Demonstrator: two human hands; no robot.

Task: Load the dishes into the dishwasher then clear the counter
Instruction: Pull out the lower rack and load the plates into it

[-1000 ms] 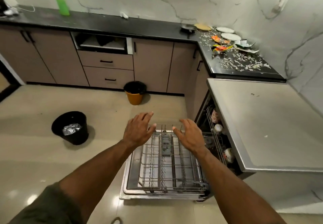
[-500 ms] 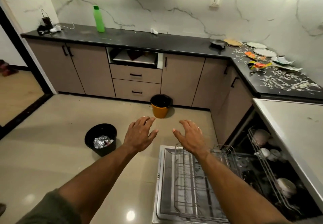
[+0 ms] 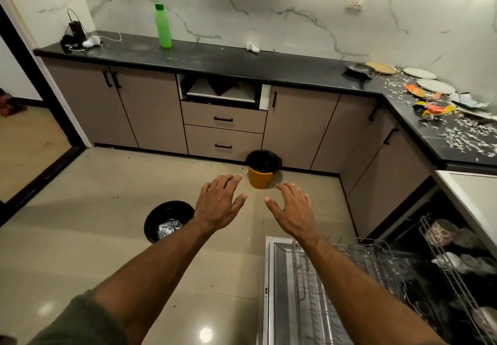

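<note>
My left hand (image 3: 218,202) and my right hand (image 3: 292,210) hover over the floor, palms down, fingers spread, holding nothing. At the lower right the dishwasher door (image 3: 279,291) lies open with its wire lower rack (image 3: 347,277) pulled out; the upper rack (image 3: 457,258) holds cups and bowls. On the black counter (image 3: 242,61) at the far right lie two white plates (image 3: 419,73), a tan plate (image 3: 381,67), a dark pan (image 3: 359,69), torn wrappers (image 3: 433,108) and scattered white scraps (image 3: 468,137).
An orange bin with a black liner (image 3: 260,170) stands by the drawers, just beyond my hands. A black bin with foil inside (image 3: 168,221) sits on the floor to the left. A green bottle (image 3: 163,26) and a charger with cables (image 3: 78,36) stand on the counter's left part.
The view has swung left and up, away from the dishwasher toward the long counter. My hands, earlier above the pulled-out rack, now hover over bare floor, still spread.
</note>
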